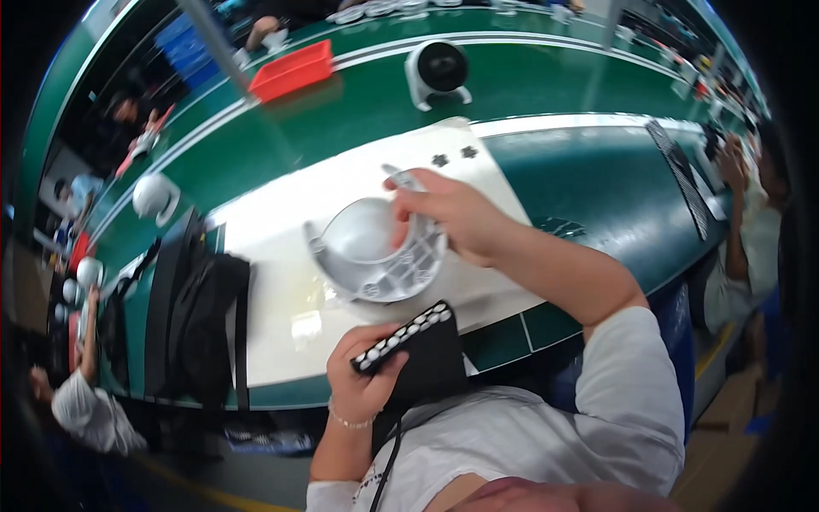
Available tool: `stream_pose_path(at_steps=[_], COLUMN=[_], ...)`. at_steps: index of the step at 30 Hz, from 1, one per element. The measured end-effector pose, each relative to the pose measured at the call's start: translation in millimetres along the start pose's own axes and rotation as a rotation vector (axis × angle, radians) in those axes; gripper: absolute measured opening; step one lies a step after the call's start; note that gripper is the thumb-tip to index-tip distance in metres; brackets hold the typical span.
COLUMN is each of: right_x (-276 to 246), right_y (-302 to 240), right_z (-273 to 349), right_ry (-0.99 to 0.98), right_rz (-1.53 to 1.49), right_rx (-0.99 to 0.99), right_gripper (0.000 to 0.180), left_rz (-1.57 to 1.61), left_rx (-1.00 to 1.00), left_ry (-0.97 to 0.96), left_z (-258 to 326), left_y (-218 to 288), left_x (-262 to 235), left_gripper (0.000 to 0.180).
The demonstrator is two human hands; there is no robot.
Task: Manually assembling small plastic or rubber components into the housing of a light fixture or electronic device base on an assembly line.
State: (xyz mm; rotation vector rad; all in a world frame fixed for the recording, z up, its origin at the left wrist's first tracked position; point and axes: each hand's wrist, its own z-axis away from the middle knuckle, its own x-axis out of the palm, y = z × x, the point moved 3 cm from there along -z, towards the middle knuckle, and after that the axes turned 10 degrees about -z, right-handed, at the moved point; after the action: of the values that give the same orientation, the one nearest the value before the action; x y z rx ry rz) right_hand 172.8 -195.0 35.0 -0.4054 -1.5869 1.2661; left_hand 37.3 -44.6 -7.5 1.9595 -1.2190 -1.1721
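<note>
Head view: the right hand (452, 218) is closed on the rim of a grey plastic shell (375, 252), a round bowl-like part with a ribbed flange. Its fingers wrap over the shell's right edge, and the shell tilts with its hollow facing up and left. The shell is held just above a white mat (281, 256) that covers the near part of the green desk (597, 179).

The left hand (363, 375) sits lower, near the body, clamped around a black holder (422, 350). A strip of small white pieces (401, 337) runs along the holder's upper edge. A thin bracelet circles the left wrist. The two hands are apart, the holder just below the shell and not touching it.

On the mat beyond the shell lie two small dark parts (455, 156), side by side. A black bag (200, 316) leans at the mat's left edge. Farther back on the desk stands a white fan-like unit (437, 72), with a red tray (292, 70) to its left. A white round part (153, 196) rests on the desk at far left. A black ribbed strip (678, 175) lies on the desk at the right.

Other people work at both sides: one person's arm (738, 213) at the right edge, another person (81, 401) at lower left.
</note>
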Motion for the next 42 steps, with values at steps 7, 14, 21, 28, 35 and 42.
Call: stream_pose_path(at_steps=[7,14,21,28,35,42], right_x=[1,8,16,59,47,54], right_y=[-15,-5,-39,-24,-12,-25], right_z=[9,14,33,71,66,70], right_ry=[-0.103,-0.063,-0.011,-0.591,-0.516,-0.484], right_rz=[0.552,0.456,1.157,1.383,1.224,1.260], right_rx=[-0.135,-0.249,-0.829,-0.651,-0.663,-0.414], right_gripper=[0.029,0.030,0.060,0.038,0.024,0.021], left_rz=[0.032,0.117,0.168,0.497,0.534,0.484], left_rx=[-0.031,-0.076,-0.067,-0.172,-0.082,-0.233], left_ry=[0.004,0.004,0.033,0.122,0.133,0.174], left_z=[3,4,6,14,11,14], left_y=[0,-4,-7,-13,-12,-8], left_x=[-7,-5,-9,-15,-7,-10], left_gripper=[0.013,0.015,0.014,0.024,0.042,0.015])
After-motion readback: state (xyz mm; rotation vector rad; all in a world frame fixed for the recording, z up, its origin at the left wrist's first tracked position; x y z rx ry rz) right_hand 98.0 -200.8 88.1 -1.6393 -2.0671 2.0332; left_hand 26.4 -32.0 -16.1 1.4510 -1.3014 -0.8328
